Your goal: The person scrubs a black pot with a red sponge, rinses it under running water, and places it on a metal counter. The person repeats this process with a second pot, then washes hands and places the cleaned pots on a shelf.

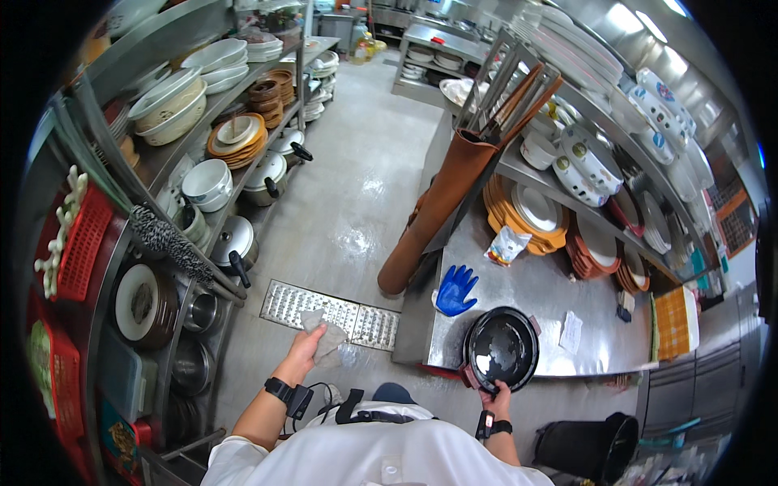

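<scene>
My left hand (305, 347) pinches a thin grey cloth (331, 347), which hangs out over the floor beside a metal drain grate (375, 325). My right hand (498, 400) grips the near rim of a round black bowl (503, 351), thumb on the inner edge. Wet, shiny patches show on its inner face. Reddish-brown handles (469, 375) stick out at its sides, possibly from a holder beneath. The bowl overlaps the front edge of a steel worktable (592, 349); whether it rests there I cannot tell. Behind it lies a blue rubber-coated glove (456, 291).
On the worktable are a white packet (507, 246), stacked orange plates (495, 209) and a paper slip (570, 333). A brown cylindrical holder (437, 212) leans at its left corner. Crockery shelves (243, 91) line the left. A black bin (583, 448) stands at lower right.
</scene>
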